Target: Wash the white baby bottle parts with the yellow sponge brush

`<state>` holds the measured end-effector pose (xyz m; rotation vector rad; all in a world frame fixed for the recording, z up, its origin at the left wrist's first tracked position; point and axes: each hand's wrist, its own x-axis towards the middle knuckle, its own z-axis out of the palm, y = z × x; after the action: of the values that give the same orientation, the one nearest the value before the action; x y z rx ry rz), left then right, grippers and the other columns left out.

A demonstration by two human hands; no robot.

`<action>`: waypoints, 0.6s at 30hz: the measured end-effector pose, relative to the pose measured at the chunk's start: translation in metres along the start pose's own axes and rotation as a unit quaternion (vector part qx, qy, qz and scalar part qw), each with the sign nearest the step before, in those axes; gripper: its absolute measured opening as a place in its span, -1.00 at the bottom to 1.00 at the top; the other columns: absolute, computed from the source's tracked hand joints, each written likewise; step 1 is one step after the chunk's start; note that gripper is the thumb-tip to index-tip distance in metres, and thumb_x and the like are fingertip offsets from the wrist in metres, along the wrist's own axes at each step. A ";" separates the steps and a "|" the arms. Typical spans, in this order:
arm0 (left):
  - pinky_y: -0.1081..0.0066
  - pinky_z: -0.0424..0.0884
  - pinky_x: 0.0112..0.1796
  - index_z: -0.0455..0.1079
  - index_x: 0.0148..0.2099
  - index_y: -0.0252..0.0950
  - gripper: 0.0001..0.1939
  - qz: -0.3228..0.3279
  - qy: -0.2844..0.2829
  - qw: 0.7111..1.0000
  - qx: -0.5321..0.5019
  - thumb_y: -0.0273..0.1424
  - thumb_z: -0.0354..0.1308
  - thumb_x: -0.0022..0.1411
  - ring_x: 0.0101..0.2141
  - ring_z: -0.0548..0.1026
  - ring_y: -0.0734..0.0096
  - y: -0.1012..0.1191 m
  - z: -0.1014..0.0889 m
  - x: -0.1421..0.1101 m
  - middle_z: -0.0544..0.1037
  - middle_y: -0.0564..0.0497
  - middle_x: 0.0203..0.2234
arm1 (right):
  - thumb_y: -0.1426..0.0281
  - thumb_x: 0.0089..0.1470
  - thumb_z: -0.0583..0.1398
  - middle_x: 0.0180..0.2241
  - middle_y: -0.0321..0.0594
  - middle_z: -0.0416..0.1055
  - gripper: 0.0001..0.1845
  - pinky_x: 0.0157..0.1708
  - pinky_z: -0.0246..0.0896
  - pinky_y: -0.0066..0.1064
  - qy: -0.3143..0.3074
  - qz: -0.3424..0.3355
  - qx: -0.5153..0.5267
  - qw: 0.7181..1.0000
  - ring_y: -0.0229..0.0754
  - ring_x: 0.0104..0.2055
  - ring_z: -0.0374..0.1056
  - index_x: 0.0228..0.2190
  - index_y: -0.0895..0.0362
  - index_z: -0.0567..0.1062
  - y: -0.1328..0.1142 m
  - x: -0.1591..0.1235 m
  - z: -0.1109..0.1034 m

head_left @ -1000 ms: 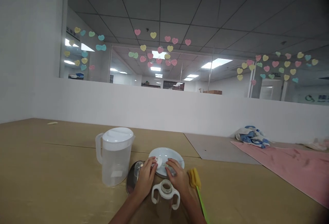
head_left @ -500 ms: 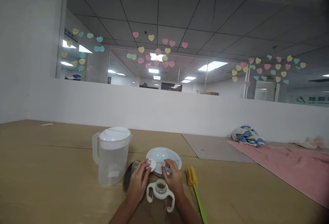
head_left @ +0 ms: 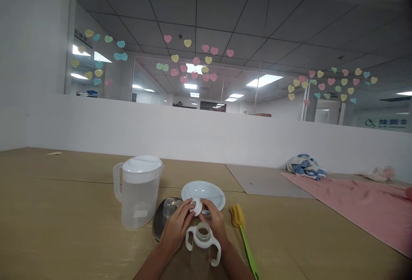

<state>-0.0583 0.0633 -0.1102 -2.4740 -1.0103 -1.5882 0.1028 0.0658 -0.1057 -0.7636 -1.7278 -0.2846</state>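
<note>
Holding bottle collar (head_left: 196, 206), tilted leftward

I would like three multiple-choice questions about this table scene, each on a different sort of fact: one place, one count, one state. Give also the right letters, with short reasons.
1. Where does the yellow sponge brush lie?
A. On the pink cloth
B. On the table, right of the white plate
C. Inside the plate

2. How many handles has the bottle?
A. One
B. Two
C. Three

3. What is the state of the small white cap?
A. Held between both hands
B. Screwed onto the bottle
C. Lying in the plate

Answers:
1. B: the brush rests on the bare table beyond the plate's right edge.
2. B: one white loop stands on each side of the bottle.
3. A: the left hand and right hand meet around it.
</note>
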 end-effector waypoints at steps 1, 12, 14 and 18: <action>0.37 0.39 -0.06 0.32 -0.11 -0.21 -0.78 0.004 0.001 1.000 0.003 -0.36 -0.12 0.30 -0.05 0.41 0.41 0.000 0.000 0.000 0.44 -0.02 -0.05 | 0.46 0.01 0.08 -0.28 -0.14 0.48 -0.73 -0.30 0.38 -0.47 -0.002 -0.005 0.003 1.000 -0.21 -0.29 0.44 -0.20 0.17 0.40 -0.001 0.000 0.000; 0.28 0.38 -0.14 0.30 -0.19 -0.28 -0.79 -0.092 0.141 0.984 0.049 -0.35 -0.13 0.25 -0.14 0.41 0.28 -0.008 -0.019 0.004 0.38 -0.12 -0.18 | 0.47 0.05 0.03 -0.27 -0.09 0.40 -0.75 -0.24 0.31 -0.37 0.057 0.035 -0.093 0.993 -0.17 -0.22 0.36 -0.21 0.17 0.40 0.007 0.002 -0.006; 0.30 0.39 -0.16 0.31 -0.22 -0.27 -0.80 -0.086 0.101 0.990 0.050 -0.36 -0.11 0.24 -0.16 0.42 0.30 -0.009 -0.018 0.003 0.39 -0.09 -0.21 | 0.46 0.05 0.02 -0.30 -0.10 0.41 -0.77 -0.25 0.31 -0.36 0.052 0.046 -0.095 0.993 -0.17 -0.23 0.36 -0.26 0.17 0.40 0.008 0.002 -0.009; 0.30 0.38 -0.16 0.32 -0.26 -0.26 -0.84 -0.064 0.049 0.995 0.050 -0.37 -0.07 0.21 -0.18 0.42 0.29 -0.011 -0.013 0.002 0.40 -0.08 -0.23 | 0.38 0.03 0.07 -0.37 -0.12 0.44 -0.81 -0.31 0.29 -0.36 0.056 0.077 -0.088 0.992 -0.16 -0.32 0.36 -0.31 0.18 0.42 0.007 0.000 -0.007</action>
<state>-0.0744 0.0678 -0.1056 -2.2853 -1.2240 -1.6311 0.1129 0.0677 -0.1046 -0.9864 -1.5427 -0.3712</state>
